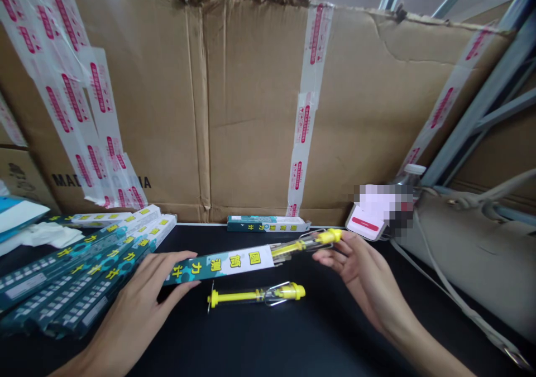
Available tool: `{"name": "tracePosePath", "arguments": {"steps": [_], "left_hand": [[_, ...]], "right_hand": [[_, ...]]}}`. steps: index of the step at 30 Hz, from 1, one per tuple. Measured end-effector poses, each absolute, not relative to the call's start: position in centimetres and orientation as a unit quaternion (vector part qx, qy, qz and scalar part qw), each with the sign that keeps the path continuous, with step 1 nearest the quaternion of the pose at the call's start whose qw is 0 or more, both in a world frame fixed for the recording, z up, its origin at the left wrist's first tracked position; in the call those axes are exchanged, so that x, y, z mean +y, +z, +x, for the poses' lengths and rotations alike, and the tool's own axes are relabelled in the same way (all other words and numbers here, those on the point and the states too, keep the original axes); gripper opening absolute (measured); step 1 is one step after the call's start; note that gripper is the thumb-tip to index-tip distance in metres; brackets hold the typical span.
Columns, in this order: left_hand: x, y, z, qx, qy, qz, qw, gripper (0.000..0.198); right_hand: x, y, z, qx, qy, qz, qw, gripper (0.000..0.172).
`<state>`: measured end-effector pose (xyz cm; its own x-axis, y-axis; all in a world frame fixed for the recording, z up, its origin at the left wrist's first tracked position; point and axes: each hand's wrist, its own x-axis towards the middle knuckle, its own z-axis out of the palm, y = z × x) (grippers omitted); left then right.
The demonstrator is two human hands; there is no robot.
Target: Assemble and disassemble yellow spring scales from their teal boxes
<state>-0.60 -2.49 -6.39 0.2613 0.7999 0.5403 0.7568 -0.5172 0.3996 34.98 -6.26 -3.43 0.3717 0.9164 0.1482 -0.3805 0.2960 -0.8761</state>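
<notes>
My left hand (pixel 144 301) grips a slim green-and-white carton (pixel 226 264) near its left end, fingers above and thumb below. A clear tubular spring scale (pixel 301 245) with yellow ends and a wire hook sticks out of the carton's open right end. Its yellow cap is pinched in the fingers of my right hand (pixel 355 265). The part inside the carton is hidden. Below, apart from both hands, a second spring scale (pixel 255 296) lies on the black table (pixel 259 343).
Several matching cartons (pixel 84 271) are piled at the left, beside crumpled white plastic (pixel 46 237). Another carton (pixel 268 224) lies along the back, against a large cardboard box (pixel 259 114). At the right are a phone (pixel 368 220), a bottle (pixel 412 176) and a beige bag (pixel 481 254).
</notes>
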Motion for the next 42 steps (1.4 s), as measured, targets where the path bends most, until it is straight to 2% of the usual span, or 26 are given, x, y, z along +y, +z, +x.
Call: {"name": "tracePosePath", "arguments": {"steps": [7,12,18,22,34,38,42], "left_hand": [[-2.5,-6.5,-0.9,0.521,0.359,0.773,0.046,0.040],[-2.7,-6.5,-0.8,0.517,0.359,0.776,0.046,0.035],[-2.7,-6.3,-0.5,0.491,0.356,0.795,0.018,0.035],[-2.9,-6.2,-0.4,0.479,0.355,0.803,0.006,0.035],[-3.0,-6.2,-0.3,0.476,0.336,0.812,0.020,0.034],[-3.0,-6.2,-0.2,0.467,0.344,0.814,0.024,0.033],[-3.0,-6.3,-0.3,0.470,0.343,0.813,0.024,0.032]], "right_hand": [[-4.4,-5.3,38.3,-0.213,0.372,-0.413,0.804,0.002],[-4.3,-6.1,37.7,-0.220,0.380,-0.423,0.793,0.002],[-5.7,-6.3,34.2,-0.310,0.438,-0.426,0.729,0.031],[-6.5,-6.0,32.8,-0.375,0.461,-0.449,0.668,0.041],[-6.0,-7.0,34.1,-0.575,0.297,-0.570,0.506,0.043],[-6.3,-6.7,34.2,-0.625,0.250,-0.577,0.462,0.031],[-7.1,-5.7,33.4,-0.631,0.206,-0.575,0.478,0.023]]}}
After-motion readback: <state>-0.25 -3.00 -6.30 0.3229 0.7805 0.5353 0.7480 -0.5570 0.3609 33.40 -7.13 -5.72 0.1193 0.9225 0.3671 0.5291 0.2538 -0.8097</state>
